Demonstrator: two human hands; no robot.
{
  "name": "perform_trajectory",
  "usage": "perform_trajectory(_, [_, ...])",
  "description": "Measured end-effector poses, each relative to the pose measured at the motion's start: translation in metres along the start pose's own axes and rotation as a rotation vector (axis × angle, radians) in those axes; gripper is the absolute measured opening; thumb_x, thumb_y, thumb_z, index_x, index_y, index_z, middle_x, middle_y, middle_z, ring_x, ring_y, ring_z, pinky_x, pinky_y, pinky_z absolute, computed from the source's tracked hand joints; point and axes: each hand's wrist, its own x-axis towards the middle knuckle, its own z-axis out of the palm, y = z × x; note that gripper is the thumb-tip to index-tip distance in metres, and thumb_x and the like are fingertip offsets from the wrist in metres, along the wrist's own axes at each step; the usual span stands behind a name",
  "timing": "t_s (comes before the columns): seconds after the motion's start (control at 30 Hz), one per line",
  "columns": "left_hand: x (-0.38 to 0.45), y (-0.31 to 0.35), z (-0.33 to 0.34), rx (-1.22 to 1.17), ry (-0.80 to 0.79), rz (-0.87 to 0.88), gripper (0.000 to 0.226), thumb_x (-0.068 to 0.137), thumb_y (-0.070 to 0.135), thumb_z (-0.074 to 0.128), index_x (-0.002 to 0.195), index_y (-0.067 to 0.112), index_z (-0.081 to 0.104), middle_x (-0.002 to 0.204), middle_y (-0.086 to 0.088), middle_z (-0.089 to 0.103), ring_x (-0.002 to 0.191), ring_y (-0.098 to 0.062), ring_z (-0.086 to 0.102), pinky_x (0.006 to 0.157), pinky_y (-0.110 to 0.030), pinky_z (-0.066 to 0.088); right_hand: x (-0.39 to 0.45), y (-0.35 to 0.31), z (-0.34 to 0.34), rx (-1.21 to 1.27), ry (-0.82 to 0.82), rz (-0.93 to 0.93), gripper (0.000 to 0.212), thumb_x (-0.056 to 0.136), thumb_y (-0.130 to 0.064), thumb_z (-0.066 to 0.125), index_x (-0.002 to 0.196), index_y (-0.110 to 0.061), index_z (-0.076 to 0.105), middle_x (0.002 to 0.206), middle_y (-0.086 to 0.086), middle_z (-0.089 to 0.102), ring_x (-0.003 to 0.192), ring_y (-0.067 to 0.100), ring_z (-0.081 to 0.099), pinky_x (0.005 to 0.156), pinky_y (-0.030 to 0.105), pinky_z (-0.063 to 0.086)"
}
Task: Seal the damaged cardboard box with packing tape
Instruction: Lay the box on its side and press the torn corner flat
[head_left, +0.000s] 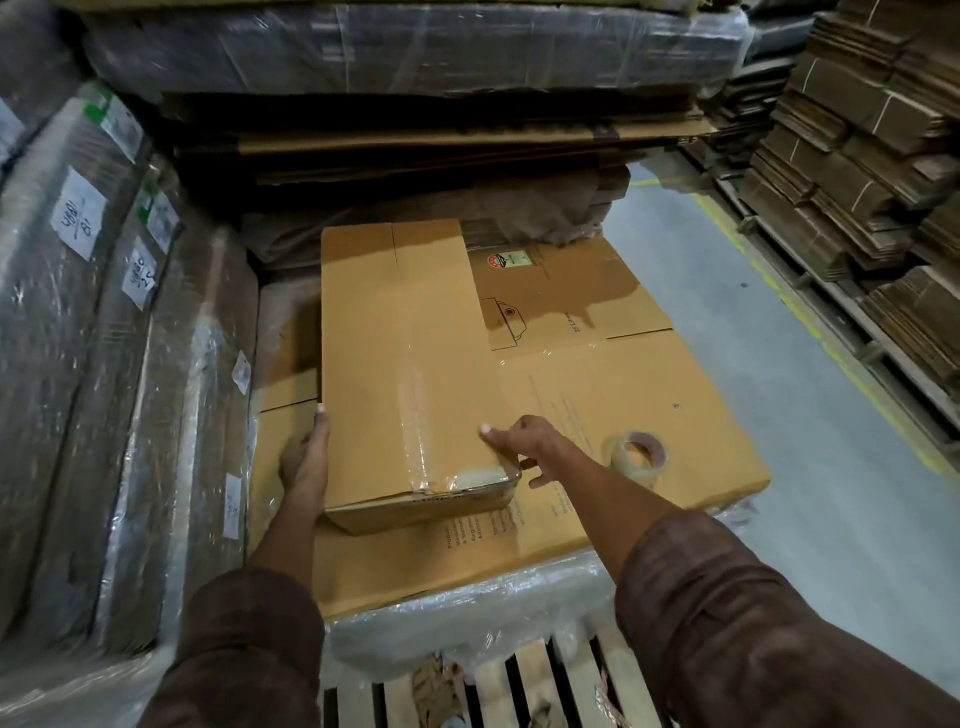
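1. In the centre of the frame: the cardboard box (410, 364), lying flat on a larger flattened carton sheet (649, 415), itself on a plastic-wrapped stack above a wooden pallet (530, 680) at the bottom edge.
2. Down the middle of the box top: a strip of clear tape (415, 395), already stuck, folded over the near edge; some wrinkles at the near right corner.
3. Left hand (304, 462), left of centre: holding the left side of the box, thumb on the upper edge, the other fingers hidden beside the wall.
4. Right hand (519, 441), centre right: laid on the near right corner, one finger straight and pressing the top, the others curled round the corner.
5. Tape roll (636, 457), right of the hand: standing on the sheet, near but apart, untouched.
6. Step in hand, as a judgement: rubbing down the tape end at the corner, with the box kept steady.
7. Next move, probably: firm pressure along the wrinkles, then reaching right for the roll if another seam needs tape.
8. Risk: wrinkled tape peeling at the crushed corner.
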Motion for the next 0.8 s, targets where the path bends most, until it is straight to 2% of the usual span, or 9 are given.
perform_trajectory(0.07, [-0.016, 0.018, 0.002, 0.207, 0.144, 0.212, 0.072, 0.082, 0.069, 0.067, 0.130, 0.015, 0.062, 0.128, -0.011, 0.065, 0.118, -0.036, 0.059, 0.099, -0.052, 0.048, 0.001, 0.007, -0.002, 0.165, -0.056, 0.058, 0.074, 0.087, -0.077, 0.051, 0.127, -0.015, 0.059, 0.141, 0.007, 0.050, 0.133, 0.042, 0.041, 0.093, 0.061, 0.044])
perform_trajectory(0.13, [-0.026, 0.032, 0.007, 0.414, 0.256, 0.366, 0.057, 0.090, 0.048, 0.071, 0.134, 0.014, 0.060, 0.132, -0.014, 0.063, 0.122, -0.038, 0.056, 0.101, -0.053, 0.043, 0.004, 0.014, -0.002, 0.261, -0.112, 0.094, 0.072, 0.095, -0.076, 0.029, 0.113, -0.018, 0.067, 0.139, 0.004, 0.047, 0.138, 0.042, 0.034, 0.093, 0.060, 0.040])
perform_trajectory(0.2, [-0.033, 0.041, 0.016, 0.652, 0.340, 0.493, 0.045, 0.093, 0.028, 0.070, 0.135, 0.018, 0.058, 0.136, -0.013, 0.057, 0.127, -0.035, 0.051, 0.104, -0.052, 0.038, 0.001, 0.022, 0.001, 0.245, -0.168, 0.068, 0.052, 0.101, -0.063, 0.037, 0.103, -0.021, 0.069, 0.138, 0.002, 0.051, 0.129, 0.037, 0.044, 0.096, 0.057, 0.045])
perform_trajectory(0.27, [-0.043, 0.043, 0.031, 0.813, 0.304, 0.655, 0.046, 0.093, 0.028, 0.067, 0.138, 0.025, 0.055, 0.139, -0.008, 0.053, 0.130, -0.029, 0.047, 0.107, -0.049, 0.036, -0.001, 0.033, 0.003, 0.233, -0.217, 0.000, 0.035, 0.099, -0.049, 0.057, 0.112, -0.018, 0.066, 0.136, 0.006, 0.057, 0.113, 0.032, 0.057, 0.096, 0.054, 0.052])
perform_trajectory(0.37, [-0.062, 0.031, 0.057, 0.987, -0.046, 0.891, 0.055, 0.096, 0.057, 0.049, 0.144, 0.032, 0.046, 0.152, -0.005, 0.043, 0.142, -0.028, 0.037, 0.117, -0.053, 0.026, -0.001, 0.059, 0.004, 0.250, -0.253, -0.139, 0.033, 0.093, -0.026, 0.073, 0.119, -0.010, 0.061, 0.125, 0.010, 0.064, 0.107, 0.029, 0.066, 0.092, 0.049, 0.056])
perform_trajectory(0.43, [-0.074, 0.016, 0.075, 1.147, -0.266, 0.871, 0.070, 0.094, 0.074, 0.036, 0.154, 0.039, 0.030, 0.168, -0.003, 0.013, 0.155, -0.028, 0.010, 0.120, -0.059, -0.006, -0.005, 0.079, 0.008, 0.182, -0.165, -0.308, 0.034, 0.085, -0.013, 0.081, 0.112, -0.002, 0.064, 0.106, 0.011, 0.068, 0.094, 0.024, 0.068, 0.087, 0.049, 0.059])
perform_trajectory(0.5, [-0.083, 0.002, 0.092, 1.244, -0.317, 0.814, 0.083, 0.088, 0.085, 0.027, 0.158, 0.045, 0.012, 0.169, -0.002, -0.014, 0.155, -0.027, -0.014, 0.114, -0.061, -0.022, -0.008, 0.097, 0.014, -0.090, -0.006, -0.490, 0.035, 0.074, -0.012, 0.089, 0.101, 0.000, 0.069, 0.092, 0.008, 0.068, 0.084, 0.020, 0.065, 0.081, 0.045, 0.059])
perform_trajectory(0.63, [-0.089, -0.005, 0.104, 1.305, -0.282, 0.741, 0.090, 0.083, 0.090, 0.016, 0.159, 0.046, -0.003, 0.165, -0.004, -0.027, 0.152, -0.029, -0.025, 0.115, -0.068, -0.017, -0.021, 0.116, 0.027, -0.622, 0.117, -0.759, 0.028, 0.091, -0.032, 0.073, 0.104, -0.008, 0.069, 0.104, 0.009, 0.069, 0.096, 0.025, 0.063, 0.077, 0.031, 0.045])
perform_trajectory(0.8, [-0.090, -0.004, 0.105, 1.375, -0.268, 0.728, 0.089, 0.083, 0.089, 0.009, 0.158, 0.045, -0.010, 0.164, -0.005, -0.028, 0.152, -0.029, -0.024, 0.116, -0.070, -0.010, -0.024, 0.105, 0.042, -0.807, 0.267, -0.955, 0.036, 0.102, -0.035, 0.055, 0.114, -0.002, 0.063, 0.107, 0.019, 0.068, 0.091, 0.037, 0.066, 0.072, 0.039, 0.050])
